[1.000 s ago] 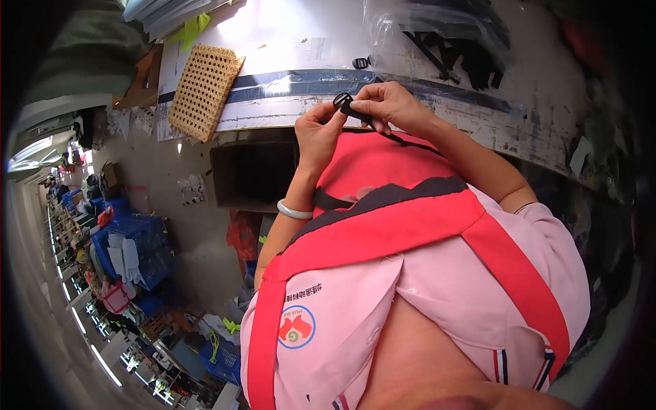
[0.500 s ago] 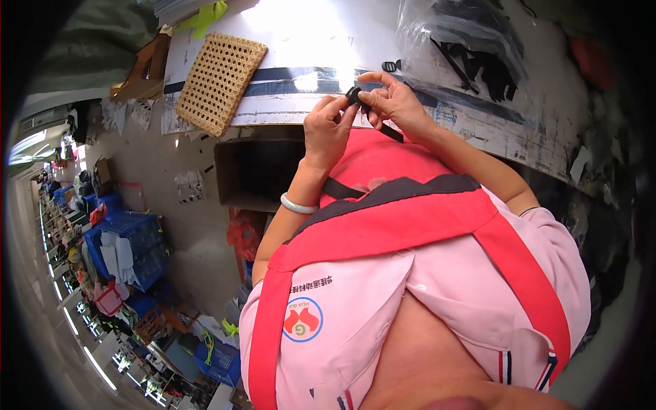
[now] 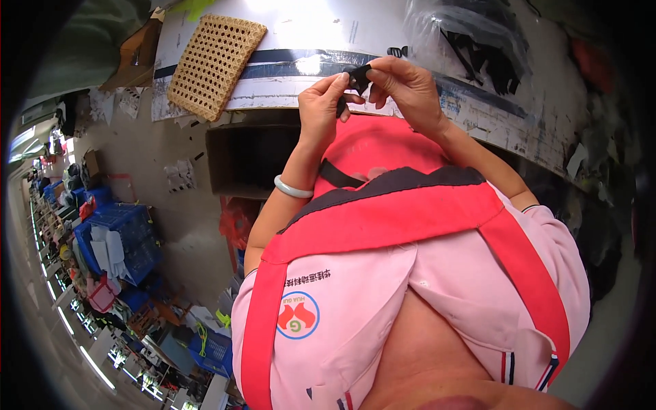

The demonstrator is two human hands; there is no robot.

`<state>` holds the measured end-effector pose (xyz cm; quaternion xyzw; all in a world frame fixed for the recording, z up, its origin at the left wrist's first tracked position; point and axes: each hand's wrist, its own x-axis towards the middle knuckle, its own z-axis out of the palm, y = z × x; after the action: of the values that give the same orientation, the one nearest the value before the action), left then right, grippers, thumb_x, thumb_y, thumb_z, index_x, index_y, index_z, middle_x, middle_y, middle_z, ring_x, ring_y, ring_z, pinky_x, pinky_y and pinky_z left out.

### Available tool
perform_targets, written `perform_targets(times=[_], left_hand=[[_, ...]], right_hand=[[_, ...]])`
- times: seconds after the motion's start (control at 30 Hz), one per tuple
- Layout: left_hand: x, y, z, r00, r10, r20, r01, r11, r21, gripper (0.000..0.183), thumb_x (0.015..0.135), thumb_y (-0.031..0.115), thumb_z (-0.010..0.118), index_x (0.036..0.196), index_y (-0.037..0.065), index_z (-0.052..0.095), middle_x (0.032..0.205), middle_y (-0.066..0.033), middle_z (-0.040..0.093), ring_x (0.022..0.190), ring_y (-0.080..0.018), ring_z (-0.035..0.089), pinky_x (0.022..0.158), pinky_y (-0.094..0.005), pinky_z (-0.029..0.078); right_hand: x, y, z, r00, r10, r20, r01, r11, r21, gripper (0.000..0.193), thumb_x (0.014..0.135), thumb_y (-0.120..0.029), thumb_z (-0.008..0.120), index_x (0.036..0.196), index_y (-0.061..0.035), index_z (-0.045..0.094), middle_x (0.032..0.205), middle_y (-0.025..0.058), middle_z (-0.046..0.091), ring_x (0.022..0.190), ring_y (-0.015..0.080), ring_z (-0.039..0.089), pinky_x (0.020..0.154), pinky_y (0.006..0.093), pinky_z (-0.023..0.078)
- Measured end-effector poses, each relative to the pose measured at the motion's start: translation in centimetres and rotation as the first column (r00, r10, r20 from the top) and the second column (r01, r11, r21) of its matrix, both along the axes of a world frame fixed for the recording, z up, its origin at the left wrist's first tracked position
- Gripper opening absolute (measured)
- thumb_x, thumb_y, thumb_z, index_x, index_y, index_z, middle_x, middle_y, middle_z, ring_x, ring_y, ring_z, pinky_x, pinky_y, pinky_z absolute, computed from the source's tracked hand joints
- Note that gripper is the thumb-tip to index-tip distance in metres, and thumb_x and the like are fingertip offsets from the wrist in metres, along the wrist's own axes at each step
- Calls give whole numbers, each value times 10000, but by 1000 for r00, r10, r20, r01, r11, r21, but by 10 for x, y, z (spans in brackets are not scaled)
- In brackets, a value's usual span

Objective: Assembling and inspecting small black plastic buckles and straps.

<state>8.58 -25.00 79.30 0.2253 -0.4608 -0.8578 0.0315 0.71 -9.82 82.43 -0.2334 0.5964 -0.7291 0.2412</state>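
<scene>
Just over the near edge of the table, both my hands are raised in front of the red apron. Between them is a black strap [image 3: 358,78], which seems to have a small dark buckle at its left end, mostly covered by fingers. My left hand [image 3: 320,113] is closed on the buckle end, thumb pressed against the fingers, with a dark part showing under the thumb. My right hand [image 3: 415,92] pinches the other end of the strap between thumb and forefinger. A small black slide buckle [image 3: 398,51] lies on the table beyond my right hand.
A woven cane panel [image 3: 217,67] lies at the left of the white-topped table [image 3: 287,92]. At the right is a clear plastic bag [image 3: 471,41] with black straps. Under the table edge stands an open box [image 3: 239,160]; blue crates [image 3: 126,239] are on the floor at left.
My right hand has turned and now pinches the strap end higher up. The strap stretches between both hands, no longer hanging below the right one. The view has shifted slightly.
</scene>
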Motion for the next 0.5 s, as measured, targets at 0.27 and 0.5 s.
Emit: perform_targets(times=[0.27,0.5], left_hand=[[3,7,3,988,87,-126,-123,941,-315,179,904,98,635,1026,-34,642,763,-72,661,461,-68,493,394,-186,341],[6,1,1,977,90,-195,-153,929,-338,123,905,58,621,1007,1,661,711,-10,589,479,-49,486,410,-173,379]], right_hand=[[-8,3,-13,959,69,276,-143,955,259,178,894,-155,648,950,-11,560,700,35,603,551,80,583,469,210,483],[-3,-7,-9,961,-3,276,-20,996,82,232,898,-106,629,1061,17,518,859,86,587,677,138,642,571,241,554]])
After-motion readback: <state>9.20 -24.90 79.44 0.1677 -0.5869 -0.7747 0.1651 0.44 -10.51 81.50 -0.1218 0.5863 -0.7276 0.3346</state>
